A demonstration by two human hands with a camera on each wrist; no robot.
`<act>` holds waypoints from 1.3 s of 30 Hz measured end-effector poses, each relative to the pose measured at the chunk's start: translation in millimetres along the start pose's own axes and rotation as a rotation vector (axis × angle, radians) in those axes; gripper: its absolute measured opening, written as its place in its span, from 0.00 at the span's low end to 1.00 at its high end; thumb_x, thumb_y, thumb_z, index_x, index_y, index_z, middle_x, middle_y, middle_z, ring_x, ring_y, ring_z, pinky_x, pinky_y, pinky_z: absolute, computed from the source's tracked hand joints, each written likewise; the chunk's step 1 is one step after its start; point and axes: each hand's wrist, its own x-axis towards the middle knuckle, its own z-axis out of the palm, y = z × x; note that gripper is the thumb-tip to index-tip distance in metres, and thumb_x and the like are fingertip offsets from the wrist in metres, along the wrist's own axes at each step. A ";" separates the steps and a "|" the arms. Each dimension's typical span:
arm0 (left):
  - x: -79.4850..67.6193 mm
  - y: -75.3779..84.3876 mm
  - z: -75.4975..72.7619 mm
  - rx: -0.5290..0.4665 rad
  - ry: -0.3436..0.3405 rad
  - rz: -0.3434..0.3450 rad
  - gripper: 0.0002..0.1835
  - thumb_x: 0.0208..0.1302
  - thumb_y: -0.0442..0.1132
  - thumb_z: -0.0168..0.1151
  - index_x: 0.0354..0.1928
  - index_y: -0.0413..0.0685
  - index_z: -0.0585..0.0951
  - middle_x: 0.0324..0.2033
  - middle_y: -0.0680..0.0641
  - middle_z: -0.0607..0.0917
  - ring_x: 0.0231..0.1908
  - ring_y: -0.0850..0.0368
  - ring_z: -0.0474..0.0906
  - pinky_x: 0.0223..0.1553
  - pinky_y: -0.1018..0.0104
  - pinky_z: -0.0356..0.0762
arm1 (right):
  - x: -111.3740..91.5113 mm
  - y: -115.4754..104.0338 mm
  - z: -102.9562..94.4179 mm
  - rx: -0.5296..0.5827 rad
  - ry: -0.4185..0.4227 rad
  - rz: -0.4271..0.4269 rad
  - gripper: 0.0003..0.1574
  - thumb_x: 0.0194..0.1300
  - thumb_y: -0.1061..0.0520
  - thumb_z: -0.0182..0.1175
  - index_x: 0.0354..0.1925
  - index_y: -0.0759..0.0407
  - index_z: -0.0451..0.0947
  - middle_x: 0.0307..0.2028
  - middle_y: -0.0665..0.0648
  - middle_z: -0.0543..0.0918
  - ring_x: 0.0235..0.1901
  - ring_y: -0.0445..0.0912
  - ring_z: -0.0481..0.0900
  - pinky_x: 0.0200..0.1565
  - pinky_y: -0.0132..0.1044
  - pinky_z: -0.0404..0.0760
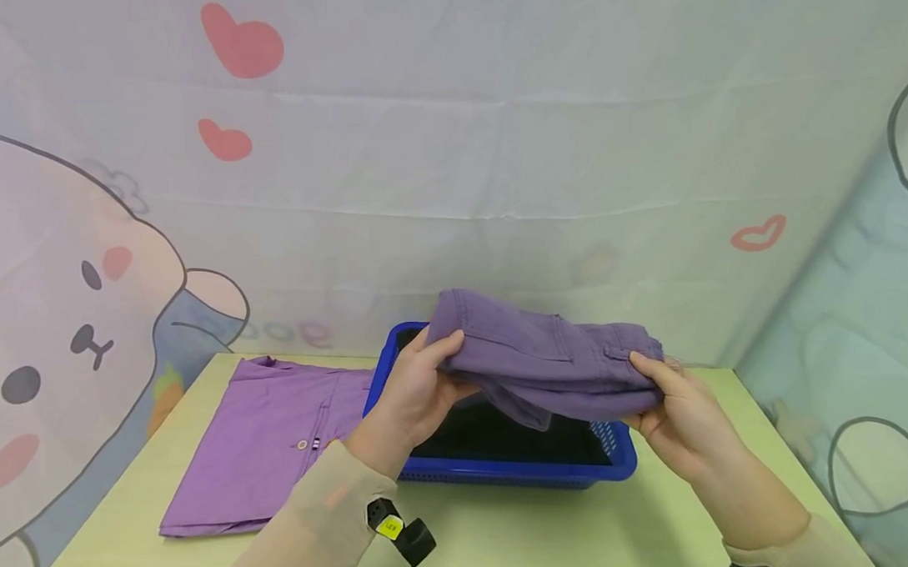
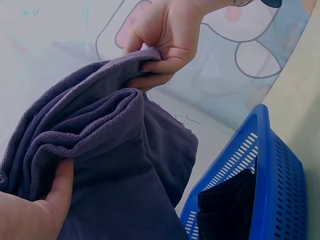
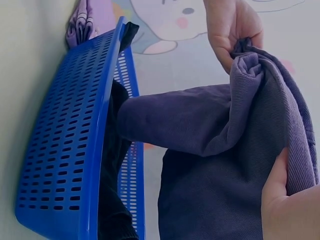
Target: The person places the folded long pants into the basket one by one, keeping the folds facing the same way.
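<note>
Folded purple trousers (image 1: 524, 348) hang stretched between both hands, above a blue plastic basket (image 1: 505, 469). My left hand (image 1: 416, 389) grips their left end, thumb on top and fingers underneath. At the other end my right hand (image 1: 687, 417) pinches the cloth close to a stitched loop. Several stacked layers show in the left wrist view, with the left thumb (image 2: 62, 185) pressed against them. A loose flap of the trousers (image 3: 175, 120) droops toward the basket in the right wrist view. Dark clothing (image 1: 497, 440) lies inside the basket.
A lighter purple folded garment (image 1: 265, 457) with a button lies flat on the pale table (image 1: 508, 532), left of the basket and against it in the head view. Behind the table hangs a printed curtain (image 1: 494, 149) with hearts and a cartoon animal.
</note>
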 end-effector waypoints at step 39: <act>15.7 13.4 -12.4 0.042 0.122 -0.041 0.20 0.66 0.38 0.46 0.59 0.45 0.63 0.49 0.44 0.72 0.43 0.54 0.75 0.45 0.56 0.71 | 28.6 1.3 14.2 -0.203 0.096 0.032 0.28 0.64 0.50 0.51 0.57 0.55 0.54 0.44 0.52 0.78 0.44 0.44 0.79 0.45 0.37 0.78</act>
